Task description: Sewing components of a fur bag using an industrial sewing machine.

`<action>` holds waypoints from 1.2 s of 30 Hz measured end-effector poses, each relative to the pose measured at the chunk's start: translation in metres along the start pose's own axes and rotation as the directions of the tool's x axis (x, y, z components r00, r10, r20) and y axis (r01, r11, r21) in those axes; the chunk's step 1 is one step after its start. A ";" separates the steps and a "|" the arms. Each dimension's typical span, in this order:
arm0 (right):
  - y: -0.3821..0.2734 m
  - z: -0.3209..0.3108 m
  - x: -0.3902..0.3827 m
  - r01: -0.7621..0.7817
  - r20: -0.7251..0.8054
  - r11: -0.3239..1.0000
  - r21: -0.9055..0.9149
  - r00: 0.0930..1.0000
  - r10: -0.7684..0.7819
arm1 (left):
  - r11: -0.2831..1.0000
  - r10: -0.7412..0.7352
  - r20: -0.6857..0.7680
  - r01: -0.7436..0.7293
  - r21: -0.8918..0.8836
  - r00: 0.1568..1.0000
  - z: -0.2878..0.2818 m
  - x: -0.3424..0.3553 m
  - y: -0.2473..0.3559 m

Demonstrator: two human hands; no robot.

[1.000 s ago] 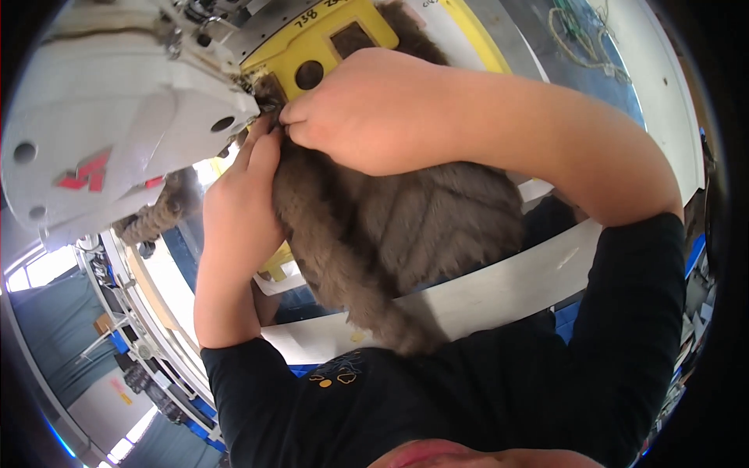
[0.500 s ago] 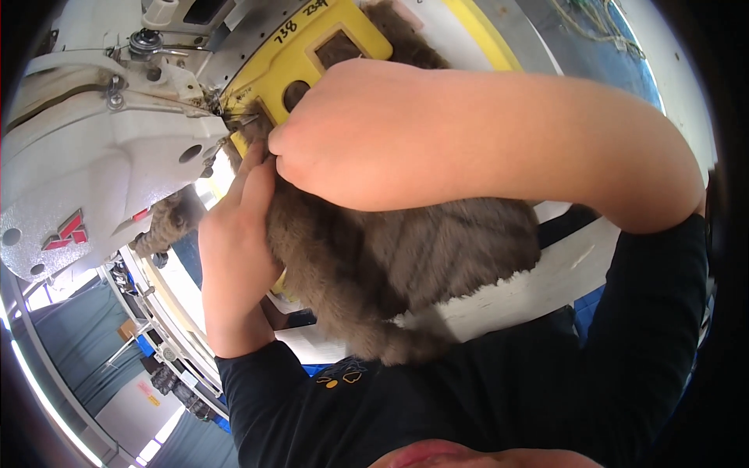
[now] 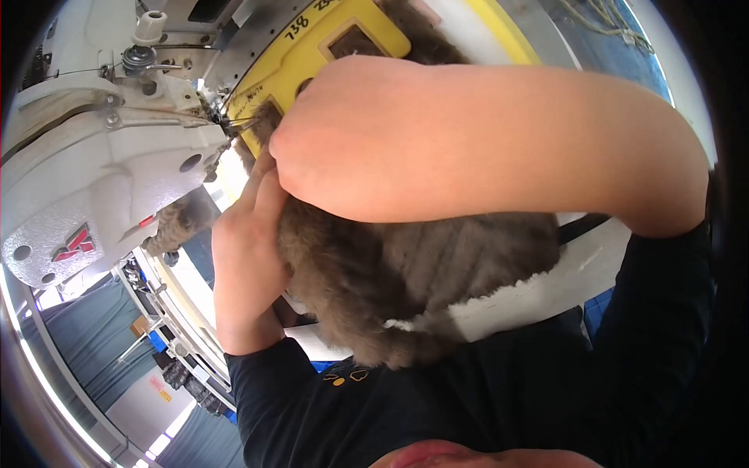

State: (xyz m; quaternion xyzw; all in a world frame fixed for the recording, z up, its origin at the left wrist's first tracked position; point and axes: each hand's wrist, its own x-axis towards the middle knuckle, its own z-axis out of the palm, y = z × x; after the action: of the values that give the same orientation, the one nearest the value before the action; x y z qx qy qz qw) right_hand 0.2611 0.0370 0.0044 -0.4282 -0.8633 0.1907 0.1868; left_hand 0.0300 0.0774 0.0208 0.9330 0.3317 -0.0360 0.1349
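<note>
Brown furry fabric [image 3: 468,257] drapes from the sewing machine's work surface down to my lap, bunched in thick folds. My left hand [image 3: 253,226] is closed on its left edge, the straight fingers pressed together and pointing toward the needle area. Across the fabric reaches my right forearm; my right hand [image 3: 343,140] is curled closed beside the left fingertips, gripping the fabric, though its own fingertips are hidden. Close by the hands is the sewing machine's white head [image 3: 117,179]. A yellow plate [image 3: 273,58] with cut-out openings lies beyond my right hand, brown fur showing through them.
More brown fur [image 3: 417,35] lies at the far side of the yellow plate. Another furry piece [image 3: 186,222] shows behind the machine head at left. A thread tension knob [image 3: 140,56] tops the machine. Pale cords [image 3: 605,23] lie at the far right.
The view has shifted a little. The yellow plate sits slightly farther up and right, and the left hand slightly right. Both hands keep much the same pose at the fabric.
</note>
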 end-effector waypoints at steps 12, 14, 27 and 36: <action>-0.006 -0.006 0.001 -0.198 0.188 0.964 0.178 0.968 0.164 | 0.997 -0.073 0.010 0.073 -0.014 0.997 -0.002 -0.002 -0.003; 0.000 0.003 -0.002 0.013 -0.005 0.993 0.120 1.000 -0.012 | 0.997 -0.073 0.011 0.074 -0.008 0.997 -0.003 -0.002 -0.002; -0.007 0.010 0.009 -0.025 0.102 0.998 -0.049 0.994 0.030 | 0.999 -0.012 -0.165 0.021 0.047 0.986 0.016 -0.024 0.001; 0.006 0.065 0.031 0.132 -0.069 0.986 -0.099 0.988 -0.139 | 0.862 0.296 -0.068 -0.236 0.449 0.953 0.025 -0.101 0.037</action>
State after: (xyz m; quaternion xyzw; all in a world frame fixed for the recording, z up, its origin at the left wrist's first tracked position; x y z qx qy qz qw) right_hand 0.2159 0.0543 -0.0490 -0.3838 -0.8908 0.1204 0.2114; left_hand -0.0247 -0.0181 0.0204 0.9764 0.1914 -0.0271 -0.0964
